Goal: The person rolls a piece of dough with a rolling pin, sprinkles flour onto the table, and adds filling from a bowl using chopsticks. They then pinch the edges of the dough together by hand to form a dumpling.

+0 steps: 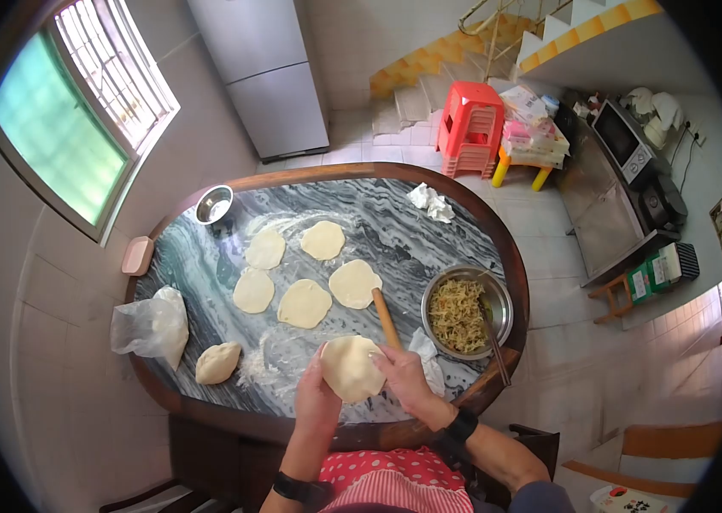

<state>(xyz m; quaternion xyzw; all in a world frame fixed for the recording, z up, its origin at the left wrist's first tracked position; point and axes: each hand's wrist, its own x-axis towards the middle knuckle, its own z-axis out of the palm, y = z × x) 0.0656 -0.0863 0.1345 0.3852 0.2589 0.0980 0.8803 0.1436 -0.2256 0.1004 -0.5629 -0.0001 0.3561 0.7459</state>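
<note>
Between my two hands is a round, flat dough wrapper (351, 369), held up over the near edge of the table. My left hand (316, 392) grips its left edge, and my right hand (404, 376) pinches the right edge. A wooden rolling pin (386, 318) lies just beyond my right hand, its far tip at a rolled dough round (352, 284). Several more dough rounds (304, 303) are spread on the floured marble. To the right stands a metal bowl (502, 321) of shredded filling (457, 316), with chopsticks (498, 353) resting in it.
A lump of dough (218, 363) and a plastic bag of flour (156, 329) lie at the table's left. A small metal bowl (214, 205) stands at the far left, crumpled tissue (431, 203) at the far right. Red stools (472, 124) are stacked beyond the wood-rimmed table (518, 274).
</note>
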